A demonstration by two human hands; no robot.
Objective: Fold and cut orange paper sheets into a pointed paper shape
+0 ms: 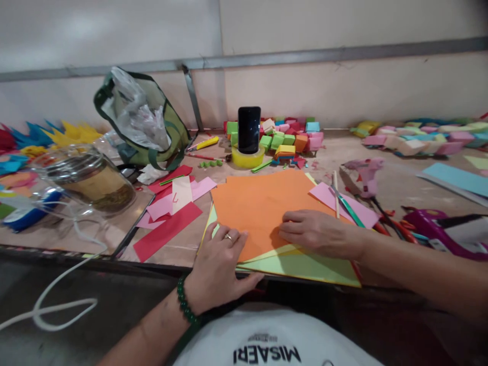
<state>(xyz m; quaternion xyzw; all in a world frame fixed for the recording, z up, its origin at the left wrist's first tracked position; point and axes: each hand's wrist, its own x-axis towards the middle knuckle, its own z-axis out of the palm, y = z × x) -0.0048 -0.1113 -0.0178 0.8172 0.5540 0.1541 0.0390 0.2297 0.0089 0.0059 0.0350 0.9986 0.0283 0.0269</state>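
An orange sheet of paper [263,203] lies on top of yellow and light green sheets [305,267] at the table's front edge. My left hand [221,262], with a ring and a green bead bracelet, rests on the orange sheet's near left corner, fingers spread and thumb toward the front edge. On the right part of the same sheet lies my right hand [316,234], its fingers bent together and pointing left. What its fingertips hold, if anything, is hidden. Just beyond that hand, scissors [347,206] and a thin stick [336,193] lie on a pink paper piece [362,208].
Red and pink paper strips [168,231] lie at left, near a lidded glass jar [91,178] and a green bag [152,127]. A phone [249,129] stands in a yellow tape roll [247,158] before folded paper pieces [284,142]. Glue gun [368,175] and purple tool [442,231] are right.
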